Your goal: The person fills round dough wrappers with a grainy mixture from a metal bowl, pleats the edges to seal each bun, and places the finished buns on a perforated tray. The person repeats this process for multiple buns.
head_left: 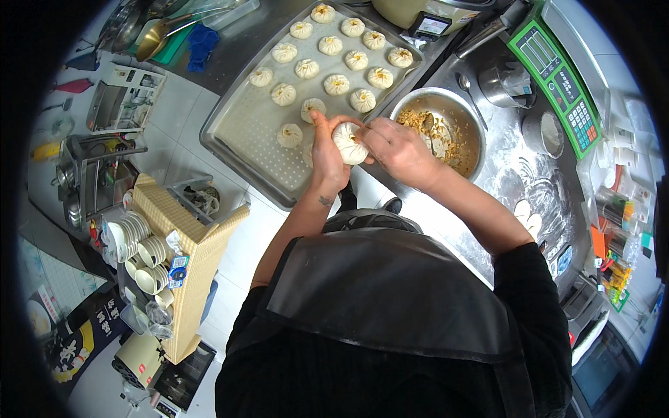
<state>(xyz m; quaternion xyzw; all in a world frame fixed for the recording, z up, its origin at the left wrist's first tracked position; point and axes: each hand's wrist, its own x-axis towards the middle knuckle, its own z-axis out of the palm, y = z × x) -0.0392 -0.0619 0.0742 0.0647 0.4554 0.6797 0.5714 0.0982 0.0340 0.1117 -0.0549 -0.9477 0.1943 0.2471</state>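
A pleated filled bun [348, 144] rests in my left hand [326, 151], whose fingers curl round its side and underneath. With fingers pressed together, my right hand [401, 150] pinches the bun's gathered edge. Both hands are above the near right part of a large metal tray [240, 136], on which several finished buns [306, 68] sit in rows. Close by on the right is a steel bowl [476, 139] of crumbly brown filling [456, 143] with a spoon [428, 124] in it; my right forearm covers the bowl's near edge.
A flour-dusted steel counter [509, 188] holds pale dough rounds [527, 217], a pot of flour [543, 134], a steel pot [503, 85] and a green scale [557, 87]. Behind the tray stands a cooker [425, 15]. Stacked paper cups [150, 265] are at left.
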